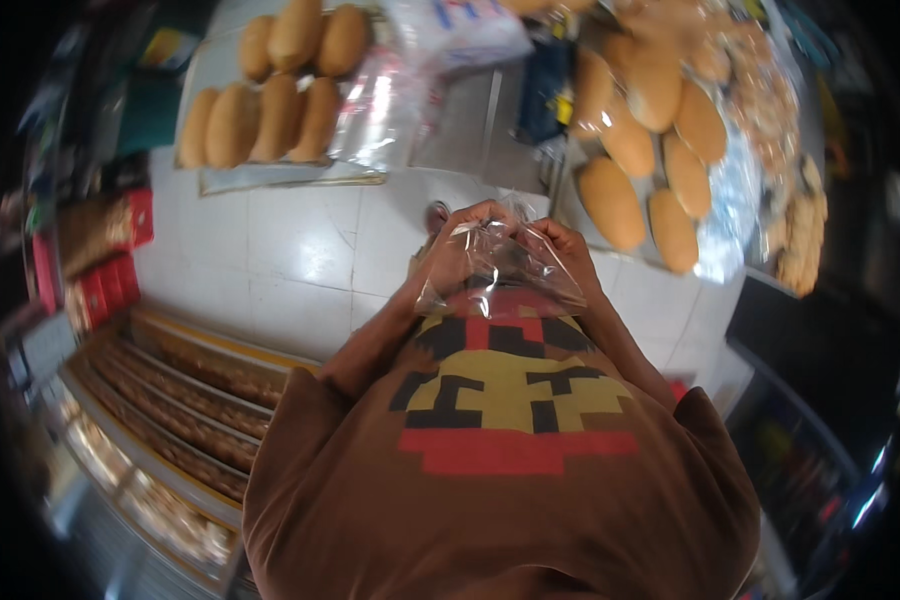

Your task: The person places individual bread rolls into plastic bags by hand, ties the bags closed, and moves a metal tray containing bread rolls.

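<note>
A clear plastic bag [487, 262] hangs in front of my chest, its gathered top between my two hands. My left hand [480, 217] has its fingers closed on the bag's upper left edge, partly seen through the film. On the other side, my right hand [562, 238] pinches the bag near its gathered top. Whether anything is inside the bag, I cannot tell. Beyond my hands, several bread loaves [232, 124] lie on a tray at the upper left, and more loaves [611, 202] lie on a metal tray at the upper right.
Flat clear plastic bags [375, 112] lie beside the left loaves. A white printed plastic bag [472, 34] is at the top. Filled clear bags [765, 97] stand at the right. Long trays of small brown items [195, 405] run along the lower left. Red boxes [109, 289] are at the left.
</note>
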A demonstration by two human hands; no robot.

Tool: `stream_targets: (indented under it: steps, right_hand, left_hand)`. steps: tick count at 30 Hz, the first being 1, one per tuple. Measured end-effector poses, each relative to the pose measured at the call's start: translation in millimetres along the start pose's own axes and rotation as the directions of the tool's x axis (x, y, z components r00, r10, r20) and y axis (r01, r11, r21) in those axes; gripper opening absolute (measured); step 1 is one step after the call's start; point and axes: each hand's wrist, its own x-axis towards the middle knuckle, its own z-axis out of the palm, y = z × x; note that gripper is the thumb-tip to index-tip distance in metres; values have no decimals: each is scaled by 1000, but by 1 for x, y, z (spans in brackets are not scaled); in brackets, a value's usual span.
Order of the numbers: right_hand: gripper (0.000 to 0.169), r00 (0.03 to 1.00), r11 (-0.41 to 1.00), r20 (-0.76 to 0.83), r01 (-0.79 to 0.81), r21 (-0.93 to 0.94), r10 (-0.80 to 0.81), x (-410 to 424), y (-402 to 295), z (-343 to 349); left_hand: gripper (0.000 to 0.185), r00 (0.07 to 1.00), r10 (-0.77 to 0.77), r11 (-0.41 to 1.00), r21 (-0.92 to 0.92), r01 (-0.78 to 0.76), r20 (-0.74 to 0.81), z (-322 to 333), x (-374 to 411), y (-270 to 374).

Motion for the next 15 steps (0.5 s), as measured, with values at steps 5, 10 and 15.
stream_targets:
  steps: [5,10,15]
  right_hand:
    - [13,791,978,-598,-2,-210,-127,-43,70,-49]
    - [13,593,815,-666,-30,-579,-452,-51,74,-80]
    - [47,675,973,-701,177,-148,-230,5,133,-128]
  left_hand:
    - [18,983,102,821,545,-169,152,9,49,-42]
    - [13,778,552,467,661,-587,301,8,124,-96]
    - [30,691,571,-281,897,-342,443,2,188,-147]
